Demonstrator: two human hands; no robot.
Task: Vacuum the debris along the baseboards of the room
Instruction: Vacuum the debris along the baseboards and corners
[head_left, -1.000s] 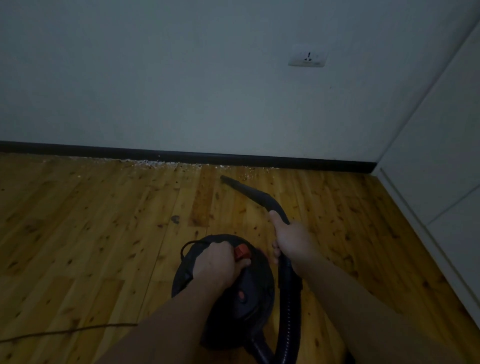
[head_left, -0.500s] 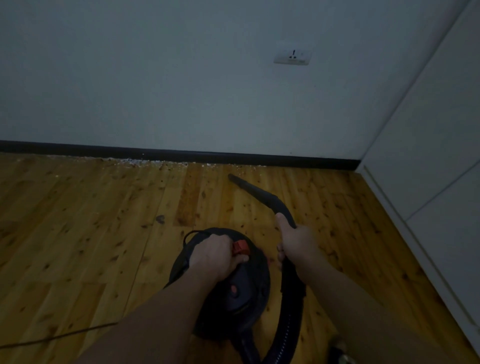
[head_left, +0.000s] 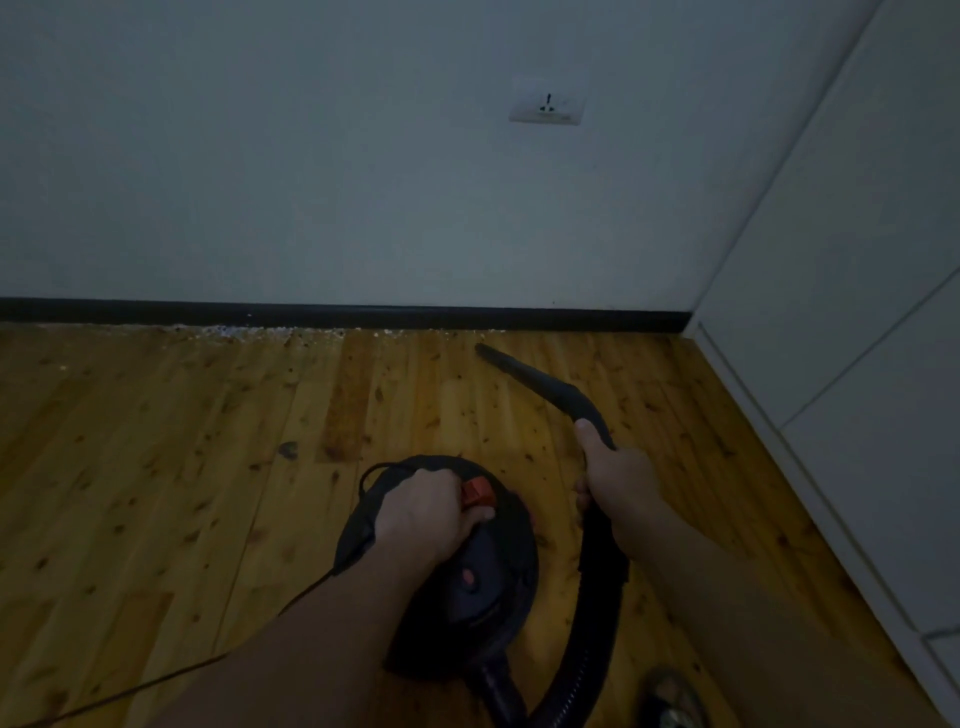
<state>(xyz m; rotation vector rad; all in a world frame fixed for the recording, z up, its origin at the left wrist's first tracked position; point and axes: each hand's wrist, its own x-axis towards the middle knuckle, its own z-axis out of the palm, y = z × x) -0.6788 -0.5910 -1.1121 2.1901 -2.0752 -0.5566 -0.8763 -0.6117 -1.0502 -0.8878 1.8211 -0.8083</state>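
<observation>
Debris lies in a pale, speckled band on the floor tight against the black baseboard, thickest toward the left and thinning toward the right corner. My right hand has its grip wrapped round the hose just behind the nozzle, whose tip sits near the baseboard but short of it. My left hand grips the handle on top of the vacuum canister, thumb beside the red switch. I cannot see inside the canister, the only container here. My worry is the cord trailing left across the floor: dragging the canister sideways could snag it. Sweeping the nozzle too quickly could scatter crumbs away from the wall, and my shoe stands close to the hose loop, so I could tread on it.
</observation>
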